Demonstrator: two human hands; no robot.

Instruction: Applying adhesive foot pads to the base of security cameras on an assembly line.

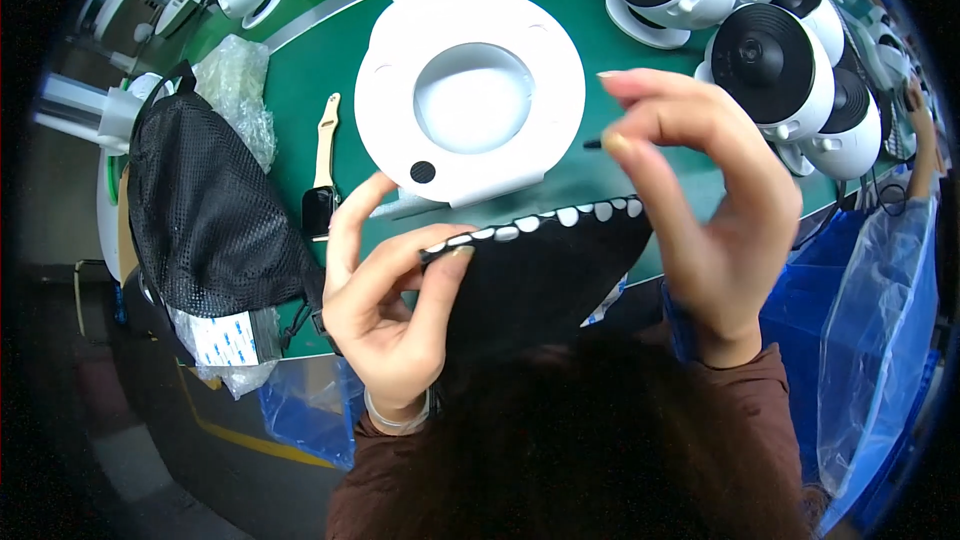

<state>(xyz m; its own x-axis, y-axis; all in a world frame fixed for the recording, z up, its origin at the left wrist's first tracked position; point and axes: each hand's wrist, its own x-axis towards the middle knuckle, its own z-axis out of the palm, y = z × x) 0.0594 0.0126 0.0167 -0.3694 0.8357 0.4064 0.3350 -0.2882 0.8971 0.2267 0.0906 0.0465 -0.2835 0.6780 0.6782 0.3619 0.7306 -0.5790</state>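
- The green table (290, 80) spans the view beneath everything in reach.
- A cluster of white-and-black round devices (770, 65) stands at the table's far right.
- A black mesh bag (215, 210) slumps at the left edge.
- A white ring (390, 100) with a wide round opening lies at the middle, beyond the hands.
- The right hand (710, 170) is raised right of the ring, thumb and fingertip closed together on a small piece.
- The left hand (390, 310) pinches the left end of a sheet between thumb and finger.
- That black sheet (540, 280) is held up between ring and person, pale ovals lining its top edge.
- A watch (320, 205) with a beige strap lies between bag and ring.
- A black dot (423, 172) sits low on the ring's left.
- The small black piece (593, 144) pokes out from the right fingertips.
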